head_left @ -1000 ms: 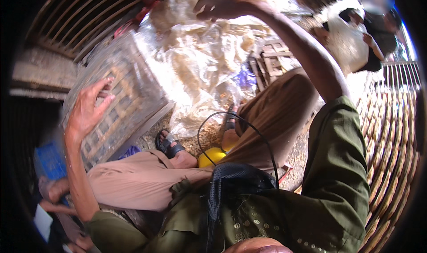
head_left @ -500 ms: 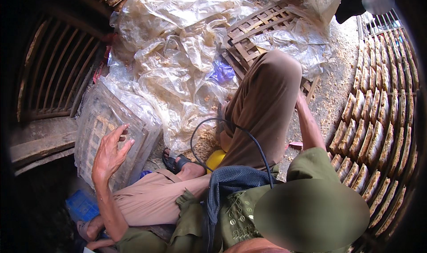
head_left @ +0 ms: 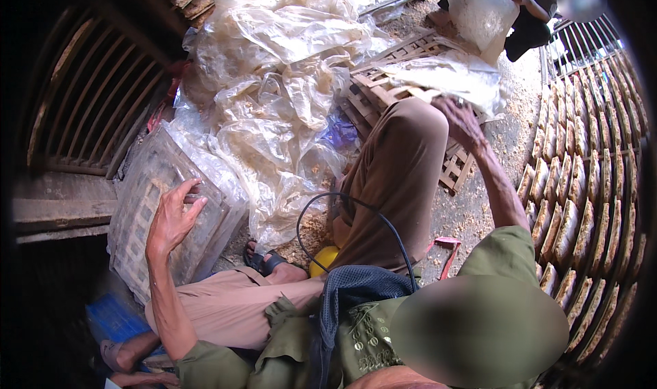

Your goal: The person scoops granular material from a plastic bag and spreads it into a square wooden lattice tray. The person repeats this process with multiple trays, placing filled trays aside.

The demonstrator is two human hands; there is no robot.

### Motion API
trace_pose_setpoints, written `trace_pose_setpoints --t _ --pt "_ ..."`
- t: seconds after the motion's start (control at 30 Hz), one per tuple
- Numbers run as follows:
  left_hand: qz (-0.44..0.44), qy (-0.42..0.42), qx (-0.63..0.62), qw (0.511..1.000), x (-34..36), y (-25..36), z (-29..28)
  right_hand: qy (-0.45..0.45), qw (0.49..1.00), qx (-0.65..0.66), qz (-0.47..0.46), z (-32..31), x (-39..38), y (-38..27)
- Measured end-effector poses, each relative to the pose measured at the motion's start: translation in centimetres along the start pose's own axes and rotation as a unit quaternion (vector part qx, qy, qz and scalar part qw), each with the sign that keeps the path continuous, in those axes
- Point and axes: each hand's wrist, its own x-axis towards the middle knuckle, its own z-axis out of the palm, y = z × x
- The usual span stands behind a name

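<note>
My left hand (head_left: 176, 214) is raised with its fingers apart, holding nothing. It hovers over a flat stack of slatted wooden frames (head_left: 154, 190) under clear plastic. Beyond my raised knee, my right hand (head_left: 462, 120) reaches over a slatted wooden rack (head_left: 457, 164), its fingers at the near edge of a crumpled clear plastic sheet (head_left: 455, 73) on top. Those fingers are blurred, so whether they grip the sheet is unclear. A large heap of crumpled clear plastic (head_left: 280, 74) lies left of the rack.
Rows of pale brown slabs (head_left: 582, 184) line the right side. A person (head_left: 530, 19) at the top holds a translucent bag (head_left: 482, 16). A black cable (head_left: 356, 196) loops by my knee. A red strap (head_left: 449, 252), yellow object (head_left: 324, 259) and blue crate (head_left: 116, 317) lie low.
My right hand has come up from behind my knee onto the rack and sheet. The sheet has shifted. The other person's hands and bag show more fully. My left hand stays nearly still.
</note>
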Motion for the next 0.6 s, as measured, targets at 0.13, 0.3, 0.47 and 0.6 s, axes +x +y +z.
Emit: trace_pose_setpoints --t 0.13,0.3,0.47,0.6 --pt "0.014 0.016 -0.024 0.999 -0.2 -0.2 -0.1 0.034 0.996 -0.081 0.008 -5.1 7.1 5.0" --pt "0.036 0.046 -0.027 0.998 -0.7 -0.5 0.2 0.235 0.966 -0.103 0.003 -13.6 14.7 12.9" --pt "0.048 0.071 -0.026 0.996 -2.0 -0.3 -0.1 0.477 0.87 -0.024 0.121 -18.4 18.0 9.9" --pt "0.07 0.072 -0.025 0.995 -0.9 -0.1 0.3 0.591 0.793 0.078 0.128 -18.3 19.4 8.2"
